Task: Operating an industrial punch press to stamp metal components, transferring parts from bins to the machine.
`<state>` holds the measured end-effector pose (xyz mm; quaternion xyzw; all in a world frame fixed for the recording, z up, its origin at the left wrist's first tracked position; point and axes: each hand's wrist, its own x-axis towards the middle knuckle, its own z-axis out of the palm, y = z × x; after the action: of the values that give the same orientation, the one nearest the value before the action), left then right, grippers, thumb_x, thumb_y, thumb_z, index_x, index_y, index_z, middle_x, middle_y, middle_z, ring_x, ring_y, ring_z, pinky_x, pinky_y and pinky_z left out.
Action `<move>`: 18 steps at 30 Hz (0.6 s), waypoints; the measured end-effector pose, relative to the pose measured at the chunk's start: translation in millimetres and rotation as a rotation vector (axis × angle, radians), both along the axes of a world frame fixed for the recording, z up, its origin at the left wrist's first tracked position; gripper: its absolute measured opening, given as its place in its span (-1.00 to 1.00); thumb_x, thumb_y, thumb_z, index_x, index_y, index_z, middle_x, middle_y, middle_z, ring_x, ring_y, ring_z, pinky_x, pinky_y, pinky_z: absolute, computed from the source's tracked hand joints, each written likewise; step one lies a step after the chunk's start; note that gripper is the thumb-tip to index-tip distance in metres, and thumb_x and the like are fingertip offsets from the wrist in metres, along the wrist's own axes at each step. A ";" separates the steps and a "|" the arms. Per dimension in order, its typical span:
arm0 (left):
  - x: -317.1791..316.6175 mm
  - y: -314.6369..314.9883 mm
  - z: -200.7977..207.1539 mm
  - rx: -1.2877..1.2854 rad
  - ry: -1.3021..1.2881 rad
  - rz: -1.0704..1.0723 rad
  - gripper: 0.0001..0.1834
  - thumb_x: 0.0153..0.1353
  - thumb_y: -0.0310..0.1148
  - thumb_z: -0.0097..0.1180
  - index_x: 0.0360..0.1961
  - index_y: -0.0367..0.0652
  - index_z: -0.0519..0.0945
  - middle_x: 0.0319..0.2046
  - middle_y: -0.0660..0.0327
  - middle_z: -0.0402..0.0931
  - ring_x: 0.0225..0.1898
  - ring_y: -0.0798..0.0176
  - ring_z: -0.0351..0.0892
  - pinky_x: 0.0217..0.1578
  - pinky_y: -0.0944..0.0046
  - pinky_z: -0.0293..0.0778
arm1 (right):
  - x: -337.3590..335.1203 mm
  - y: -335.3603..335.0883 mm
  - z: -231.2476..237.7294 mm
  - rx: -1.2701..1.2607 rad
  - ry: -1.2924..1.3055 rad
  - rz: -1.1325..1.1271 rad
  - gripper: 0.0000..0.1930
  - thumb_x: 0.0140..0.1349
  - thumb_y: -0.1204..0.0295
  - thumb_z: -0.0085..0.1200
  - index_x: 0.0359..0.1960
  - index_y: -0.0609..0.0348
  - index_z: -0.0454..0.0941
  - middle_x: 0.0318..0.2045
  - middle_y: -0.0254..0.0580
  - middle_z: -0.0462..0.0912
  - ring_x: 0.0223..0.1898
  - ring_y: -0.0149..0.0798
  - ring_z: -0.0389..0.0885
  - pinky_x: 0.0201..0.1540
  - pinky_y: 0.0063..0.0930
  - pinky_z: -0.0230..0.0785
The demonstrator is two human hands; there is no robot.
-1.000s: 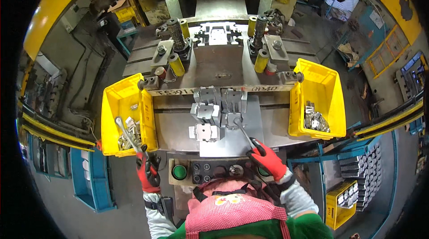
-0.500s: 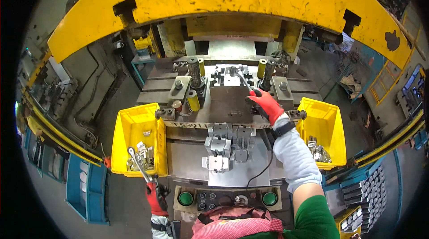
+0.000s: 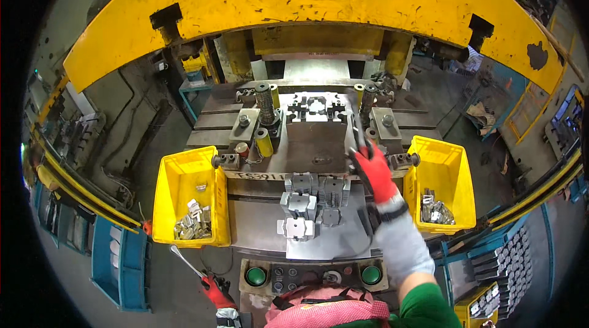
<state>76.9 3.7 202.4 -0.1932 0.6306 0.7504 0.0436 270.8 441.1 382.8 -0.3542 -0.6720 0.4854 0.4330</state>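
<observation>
My right hand (image 3: 375, 171), in a red and black glove, is closed around a long metal tool (image 3: 358, 133), smeared by motion. The tool points away from me, just right of the die block (image 3: 316, 144). At the die's far end, a bright silver piece (image 3: 316, 106) lies among black and white inserts. Low on the left, my gloved left hand (image 3: 216, 291) is closed on another long metal tool (image 3: 186, 260) with a rounded end. That tool's tip is in front of the left yellow bin (image 3: 161, 199), outside it. The exact kind of both tools cannot be made out.
Overhead spans the yellow press beam (image 3: 307, 3). A right yellow bin (image 3: 463, 187) holds small metal pieces, as does the left one. Stacked grey metal blocks (image 3: 299, 205) stand on the front plate. A control panel (image 3: 285, 274) with green buttons is nearest me.
My right hand and its tool have drawn back from the die's centre, toward me and rightward. My left hand has lowered, taking its tool's tip out from over the left bin.
</observation>
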 end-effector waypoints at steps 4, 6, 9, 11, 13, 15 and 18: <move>10.5 -5.0 -45.5 -0.047 -0.170 -0.109 -0.73 -0.02 -0.08 0.05 -0.34 0.10 0.34 -0.62 0.33 0.27 -0.62 0.33 0.27 -0.63 0.29 0.25 | 97.7 -31.1 -40.8 -0.171 0.146 -0.193 -0.51 0.03 0.45 0.02 0.05 0.18 0.21 -0.53 -0.45 0.31 -0.51 -0.60 0.21 -0.48 -0.75 0.14; 8.6 -3.5 -58.2 -0.094 -0.243 -0.136 -0.74 -0.01 -0.08 0.04 -0.34 0.10 0.33 -0.59 0.32 0.27 -0.58 0.32 0.27 -0.59 0.25 0.27 | 123.7 -44.4 -44.7 -0.262 0.076 -0.250 -0.55 0.04 0.46 0.00 0.02 0.20 0.23 -0.52 -0.44 0.30 -0.50 -0.60 0.21 -0.47 -0.75 0.14; -3.9 -13.2 -88.5 0.057 -0.256 -0.179 -0.72 -0.01 -0.05 0.02 -0.34 0.10 0.33 -0.58 0.29 0.28 -0.54 0.30 0.28 -0.55 0.21 0.28 | 126.1 -52.4 -49.0 -0.135 0.038 -0.281 -0.59 0.06 0.46 -0.02 -0.02 0.22 0.24 -0.53 -0.44 0.30 -0.51 -0.58 0.22 -0.46 -0.73 0.16; -8.2 -12.3 -91.0 0.113 -0.282 -0.157 -0.69 -0.02 -0.12 0.04 -0.30 0.04 0.30 -0.52 0.31 0.26 -0.53 0.27 0.28 -0.61 0.20 0.27 | 114.3 -48.4 -48.2 -0.240 0.073 -0.124 -0.56 0.07 0.43 -0.03 0.01 0.20 0.20 -0.50 -0.36 0.36 -0.46 -0.52 0.28 -0.39 -0.64 0.21; -11.5 -12.2 -87.2 0.141 -0.275 -0.153 -0.67 -0.02 -0.14 0.04 -0.28 0.01 0.27 -0.50 0.29 0.26 -0.53 0.23 0.28 -0.65 0.19 0.26 | 85.5 -39.9 -32.1 -0.153 -0.013 -0.008 -0.53 0.07 0.39 -0.03 0.03 0.18 0.18 -0.47 -0.31 0.39 -0.43 -0.48 0.31 -0.35 -0.58 0.23; -14.1 -18.0 -85.4 0.144 -0.237 -0.153 -0.67 -0.01 -0.14 0.04 -0.27 0.00 0.26 -0.52 0.25 0.25 -0.54 0.20 0.28 -0.65 0.18 0.25 | 36.6 -23.9 -17.6 0.023 -0.098 0.079 -0.52 0.06 0.34 -0.03 0.03 0.18 0.17 -0.47 -0.26 0.43 -0.42 -0.41 0.36 -0.33 -0.51 0.25; -7.1 -4.1 -67.7 0.082 -0.259 -0.206 -0.66 -0.01 -0.12 0.03 -0.28 0.00 0.26 -0.56 0.19 0.24 -0.56 0.18 0.28 -0.66 0.17 0.25 | -21.9 27.5 -14.9 0.150 -0.159 0.155 -0.56 0.03 0.32 -0.02 -0.05 0.22 0.23 -0.42 -0.14 0.49 -0.38 -0.22 0.45 -0.27 -0.43 0.27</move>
<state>69.8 -0.4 134.7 -0.2205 0.6051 0.7359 0.2090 249.0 468.6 367.9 -0.3051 -0.7640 0.4360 0.3649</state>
